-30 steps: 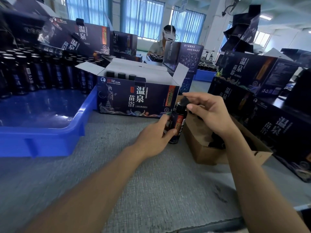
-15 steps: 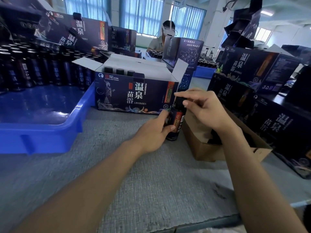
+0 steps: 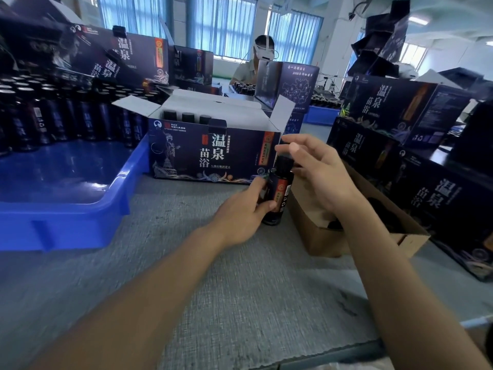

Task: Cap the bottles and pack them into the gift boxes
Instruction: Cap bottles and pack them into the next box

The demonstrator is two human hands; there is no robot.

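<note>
A dark bottle (image 3: 279, 192) with an orange label stands on the grey table, a black cap (image 3: 284, 162) on its neck. My left hand (image 3: 240, 214) grips the bottle's body from the left. My right hand (image 3: 320, 173) hovers just right of the cap with thumb and fingers spread, holding nothing. Right behind the bottle stands an open dark gift box (image 3: 213, 156), flaps up, with three capped bottles (image 3: 186, 117) showing at its left end.
A blue tray (image 3: 66, 209) lies to the left, with several dark bottles (image 3: 53, 116) standing in rows at its back. A brown cardboard box (image 3: 333, 241) with black caps sits on the right. Stacked gift boxes (image 3: 400, 116) fill the right side. A person (image 3: 262, 57) sits across the table.
My right hand has let go of the cap and spread its fingers, drawing slightly right. My left hand keeps its grip on the bottle, which stays in place.
</note>
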